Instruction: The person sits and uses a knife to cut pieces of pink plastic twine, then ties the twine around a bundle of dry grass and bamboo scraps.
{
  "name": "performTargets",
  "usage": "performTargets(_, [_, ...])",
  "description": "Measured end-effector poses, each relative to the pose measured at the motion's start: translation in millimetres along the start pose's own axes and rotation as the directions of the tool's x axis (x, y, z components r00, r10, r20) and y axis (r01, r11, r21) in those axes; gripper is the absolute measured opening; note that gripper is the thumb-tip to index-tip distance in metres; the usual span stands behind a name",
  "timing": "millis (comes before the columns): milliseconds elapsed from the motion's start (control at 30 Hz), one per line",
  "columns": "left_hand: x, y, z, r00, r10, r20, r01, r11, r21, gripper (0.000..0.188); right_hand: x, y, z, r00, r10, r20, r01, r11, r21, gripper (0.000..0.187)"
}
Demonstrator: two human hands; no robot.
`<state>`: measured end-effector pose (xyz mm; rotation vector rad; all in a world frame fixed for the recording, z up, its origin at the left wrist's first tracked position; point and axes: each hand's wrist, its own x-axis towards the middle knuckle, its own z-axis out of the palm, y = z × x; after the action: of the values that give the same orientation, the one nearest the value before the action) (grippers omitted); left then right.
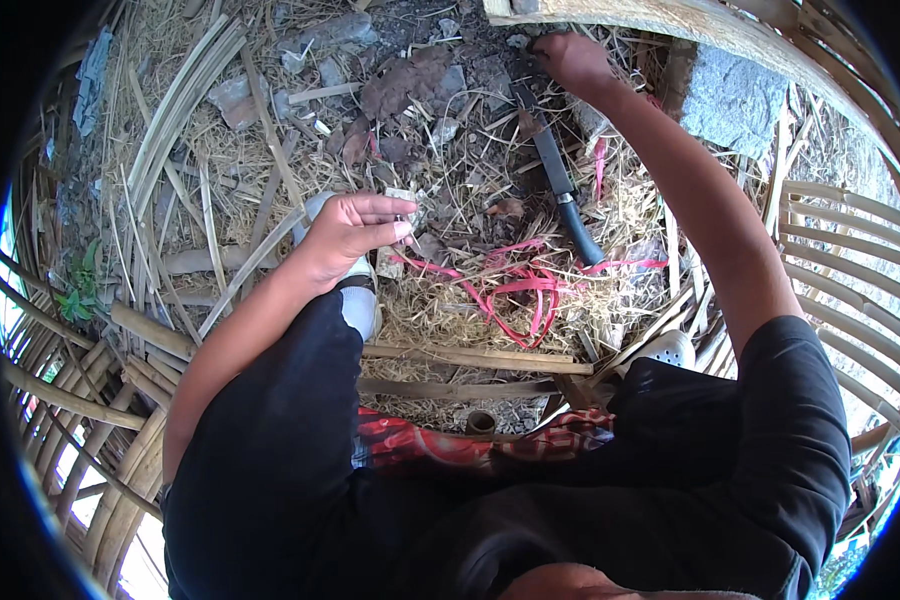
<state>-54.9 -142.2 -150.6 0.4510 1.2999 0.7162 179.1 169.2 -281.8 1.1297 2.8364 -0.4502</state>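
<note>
My left hand [353, 236] hovers above the left shoe, its thumb and fingers pinched together. Something small and pale shows at the fingertips, too small to name. Stretched far forward, my right hand [573, 65] is curled low over the ground beside a pale wooden beam [630, 14]. Its fingertips are at a dark patch, and what they grip cannot be made out. Just below that hand lies a machete [550, 158] with a dark handle [576, 232] toward me. Loops of pink plastic strap [538, 288] lie on the straw left of the handle.
A grey block [735, 98] stands at the far right. Split bamboo strips [185, 105] lie at the left, with stones [235, 102] and straw about. Bamboo slats [850, 270] rise at the right, and bamboo poles [470, 357] cross before my feet.
</note>
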Motion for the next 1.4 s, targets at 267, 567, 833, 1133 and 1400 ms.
performTargets(267, [3,-2,-1,1.000,0.027,0.008,-0.027,1.000,-0.011,0.030,4,7,-8,1.000,-0.025,0.005,0.026,0.978,-0.209,0.019])
performTargets(567, [-5,9,-9,0.998,0.046,-0.038,-0.051,0.988,-0.143,0.032,-30,-45,-90,0.903,-0.223,0.367,-0.122,0.686,0.717,0.027])
performTargets(833, [-4,46,0,0.985,0.166,-0.042,-0.169,0.984,-0.064,0.037,-63,-123,-105,0.825,-0.423,0.375,-0.240,0.337,0.910,0.025])
performTargets(1133, [-4,44,5,0.985,0.174,0.007,-0.174,0.982,-0.072,0.036,-66,-114,-87,0.768,-0.593,0.241,0.151,0.535,0.831,0.016])
performTargets(1400, [-9,26,4,0.995,0.099,-0.012,-0.100,0.991,-0.093,0.036,-84,-105,-53,0.700,-0.429,0.572,-0.098,0.735,0.671,0.013])
